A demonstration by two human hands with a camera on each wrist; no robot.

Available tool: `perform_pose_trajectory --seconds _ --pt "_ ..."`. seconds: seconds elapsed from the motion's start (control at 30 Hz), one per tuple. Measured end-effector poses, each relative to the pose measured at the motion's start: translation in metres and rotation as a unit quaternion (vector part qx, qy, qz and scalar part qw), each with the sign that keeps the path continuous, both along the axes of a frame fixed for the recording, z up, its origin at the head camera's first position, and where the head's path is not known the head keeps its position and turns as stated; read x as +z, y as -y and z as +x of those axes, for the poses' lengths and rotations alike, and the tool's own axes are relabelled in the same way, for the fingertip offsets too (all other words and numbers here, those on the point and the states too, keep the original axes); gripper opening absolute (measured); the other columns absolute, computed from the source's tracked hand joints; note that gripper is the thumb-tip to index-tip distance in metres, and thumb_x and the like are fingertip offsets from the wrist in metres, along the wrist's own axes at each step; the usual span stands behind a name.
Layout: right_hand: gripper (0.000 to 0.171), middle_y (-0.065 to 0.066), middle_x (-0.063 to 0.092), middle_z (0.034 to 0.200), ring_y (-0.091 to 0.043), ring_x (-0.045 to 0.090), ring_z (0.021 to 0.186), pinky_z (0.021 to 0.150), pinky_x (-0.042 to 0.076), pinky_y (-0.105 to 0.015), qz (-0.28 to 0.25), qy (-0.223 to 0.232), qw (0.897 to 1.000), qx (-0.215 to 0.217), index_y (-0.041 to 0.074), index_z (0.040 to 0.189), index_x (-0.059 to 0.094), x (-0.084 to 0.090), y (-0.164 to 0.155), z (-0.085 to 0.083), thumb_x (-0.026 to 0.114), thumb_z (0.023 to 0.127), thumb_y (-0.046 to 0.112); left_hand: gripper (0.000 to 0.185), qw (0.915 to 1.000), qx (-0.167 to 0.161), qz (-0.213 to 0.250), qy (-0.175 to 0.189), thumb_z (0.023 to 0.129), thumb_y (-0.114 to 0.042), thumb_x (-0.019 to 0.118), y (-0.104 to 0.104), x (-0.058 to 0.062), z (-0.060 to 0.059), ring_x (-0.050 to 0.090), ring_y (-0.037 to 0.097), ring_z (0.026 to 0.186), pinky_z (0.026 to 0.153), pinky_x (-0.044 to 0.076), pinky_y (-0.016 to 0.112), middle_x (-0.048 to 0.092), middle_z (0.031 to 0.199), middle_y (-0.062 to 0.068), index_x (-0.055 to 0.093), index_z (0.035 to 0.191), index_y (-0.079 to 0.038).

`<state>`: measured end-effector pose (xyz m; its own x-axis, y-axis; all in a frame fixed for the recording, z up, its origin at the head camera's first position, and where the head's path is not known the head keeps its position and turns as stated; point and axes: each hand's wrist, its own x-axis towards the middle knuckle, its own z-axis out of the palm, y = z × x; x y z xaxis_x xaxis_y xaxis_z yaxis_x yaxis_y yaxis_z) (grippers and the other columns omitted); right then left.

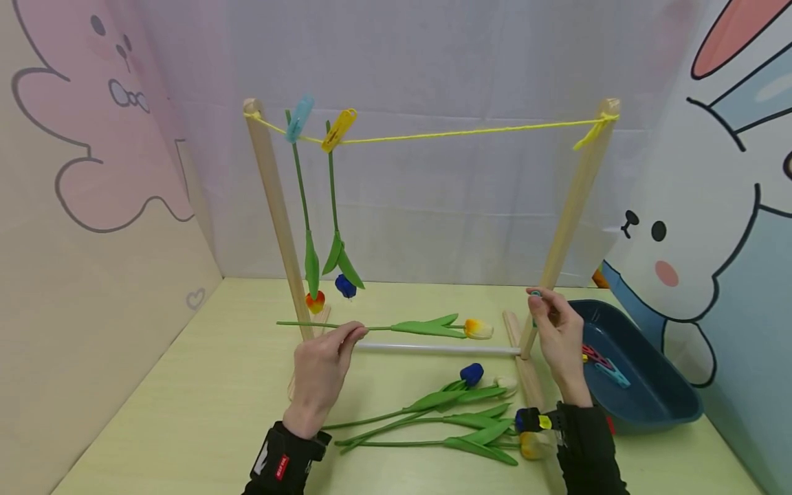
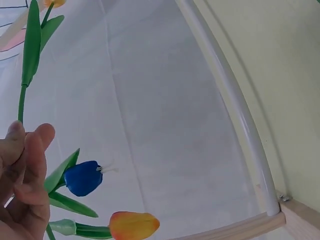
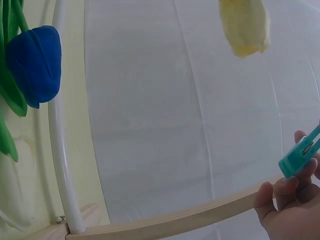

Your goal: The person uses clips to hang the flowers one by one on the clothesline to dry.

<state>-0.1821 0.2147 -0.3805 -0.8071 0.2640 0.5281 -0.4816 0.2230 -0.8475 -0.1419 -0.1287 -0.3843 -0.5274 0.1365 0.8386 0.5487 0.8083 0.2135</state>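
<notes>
My left hand (image 1: 328, 368) pinches the green stem of a yellow-white tulip (image 1: 478, 328) and holds it level above the table, in front of the wooden rack. In the left wrist view the fingers (image 2: 22, 170) close on that stem (image 2: 21, 102). My right hand (image 1: 553, 330) pinches a teal clothespin (image 1: 535, 294), seen also in the right wrist view as the teal clothespin (image 3: 300, 155), beside the rack's right post (image 1: 572, 213). A yellow string (image 1: 458, 133) spans the posts. A blue peg (image 1: 300, 118) and a yellow peg (image 1: 338, 130) hang an orange tulip (image 1: 315, 301) and a blue tulip (image 1: 345, 285) upside down from it.
Several more tulips (image 1: 458, 412) lie on the pale green table (image 1: 204, 399) between my arms. A dark blue tray (image 1: 650, 385) with loose clothespins (image 1: 603, 364) sits at the right. A white rod (image 1: 433, 349) joins the rack's feet. Printed walls enclose the sides and back.
</notes>
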Motion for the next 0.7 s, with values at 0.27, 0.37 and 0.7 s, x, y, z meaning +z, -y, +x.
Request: perform_pose_trajectory --seconds 0.27,0.37,0.7 --pt "0.017 0.011 0.045 0.073 -0.005 0.04 0.063 0.061 0.032 -0.021 0.0 0.009 1.0 0.001 0.002 0.111 0.069 0.001 0.001 0.001 0.054 0.102 0.001 0.016 0.981 -0.091 0.171 0.004 0.078 0.009 0.078 0.001 0.005 -0.002 0.072 0.017 0.063 0.066 0.056 0.014 0.078 0.081 0.012 0.077 0.092 0.0" --pt "0.02 0.012 0.046 0.073 -0.006 0.041 0.063 0.061 0.033 -0.021 0.003 0.012 1.0 0.0 -0.008 0.115 0.065 0.001 0.001 0.001 0.054 0.103 0.002 0.016 0.9701 -0.112 0.215 0.007 0.08 0.01 0.077 0.0 0.007 -0.002 0.075 0.02 0.069 0.072 0.057 0.013 0.078 0.085 0.015 0.077 0.094 0.002" --pt "0.018 0.012 0.048 0.071 -0.006 0.042 0.062 0.06 0.033 -0.022 -0.003 0.011 1.0 0.004 0.0 0.112 0.068 0.001 0.001 0.001 0.054 0.102 0.001 0.016 0.9279 -0.167 0.33 0.045 0.088 0.009 0.07 0.0 0.014 0.003 0.073 -0.004 0.083 0.072 0.057 0.013 0.076 0.092 0.025 0.075 0.101 0.003"
